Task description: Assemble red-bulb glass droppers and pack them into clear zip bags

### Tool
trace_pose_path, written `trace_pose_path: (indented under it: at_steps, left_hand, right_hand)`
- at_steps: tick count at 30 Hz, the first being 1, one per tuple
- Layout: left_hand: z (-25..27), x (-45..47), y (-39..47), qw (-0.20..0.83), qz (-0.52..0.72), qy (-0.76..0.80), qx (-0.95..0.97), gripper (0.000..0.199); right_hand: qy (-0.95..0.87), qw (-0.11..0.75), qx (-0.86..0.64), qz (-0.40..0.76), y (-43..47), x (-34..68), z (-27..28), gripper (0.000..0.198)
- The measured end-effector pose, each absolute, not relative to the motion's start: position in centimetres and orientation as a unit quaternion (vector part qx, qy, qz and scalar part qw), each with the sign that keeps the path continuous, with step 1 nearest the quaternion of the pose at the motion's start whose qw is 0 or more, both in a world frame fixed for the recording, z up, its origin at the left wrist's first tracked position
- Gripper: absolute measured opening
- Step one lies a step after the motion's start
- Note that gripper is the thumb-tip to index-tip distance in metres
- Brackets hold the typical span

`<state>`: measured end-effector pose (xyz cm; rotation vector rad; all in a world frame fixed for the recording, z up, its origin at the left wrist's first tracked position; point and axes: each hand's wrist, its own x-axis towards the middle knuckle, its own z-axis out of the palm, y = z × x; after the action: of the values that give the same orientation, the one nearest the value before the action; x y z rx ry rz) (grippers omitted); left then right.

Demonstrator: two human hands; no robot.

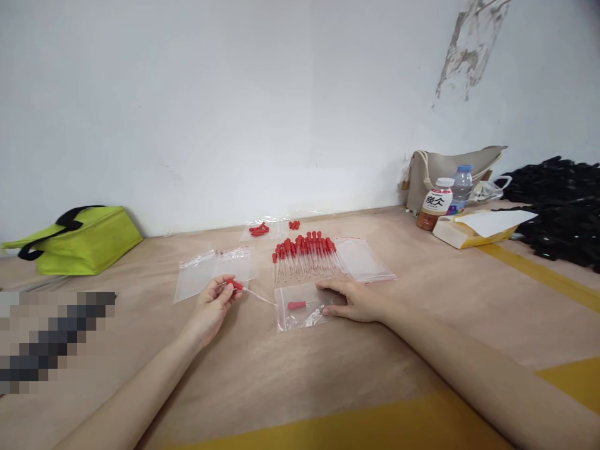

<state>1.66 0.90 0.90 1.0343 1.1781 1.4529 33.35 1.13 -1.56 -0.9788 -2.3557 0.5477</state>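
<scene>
My left hand is closed around the red rubber bulb of a dropper. The dropper's thin clear tube slants down to the right, its tip at the left end of a clear zip bag. Inside that bag lies another dropper with a red bulb. Resting on the bag's right part, my right hand has thumb and forefinger spread apart. Just behind the bag, a pile of red-bulbed droppers lies with bulbs pointing away and tubes toward me.
Flat clear bags lie left and right of the pile. Loose red bulbs sit near the wall. A green bag stands left. Bottles, an open carton and a black heap occupy the right.
</scene>
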Motion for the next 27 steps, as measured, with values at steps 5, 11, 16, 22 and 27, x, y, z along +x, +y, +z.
trace_pose_path:
  at_steps: [5, 11, 16, 22, 27]
  left_hand:
    - [0.4, 2.3, 0.8, 0.505, 0.591, 0.480, 0.407, 0.029]
    - [0.3, 3.1, -0.2, 0.540, 0.513, 0.478, 0.465, 0.029]
    - [0.7, 4.1, -0.8, 0.495, 0.431, 0.504, 0.562, 0.032]
    - [0.1, 5.4, -1.0, 0.387, 0.385, 0.512, 0.663, 0.025]
    - [-0.6, 5.5, -0.9, 0.356, 0.334, 0.513, 0.706, 0.029]
  right_hand:
    - [-0.873, 0.265, -0.357, 0.199, 1.1, 33.4, -1.5, 0.057]
    - [-0.878, 0.267, -0.352, 0.185, 1.1, 32.9, -1.4, 0.057]
    - [-0.883, 0.266, -0.342, 0.183, 1.2, 32.1, -1.6, 0.058]
    - [-0.889, 0.271, -0.322, 0.180, 1.1, 31.5, -1.5, 0.057]
    - [-0.889, 0.278, -0.320, 0.173, 1.1, 31.4, -1.6, 0.056]
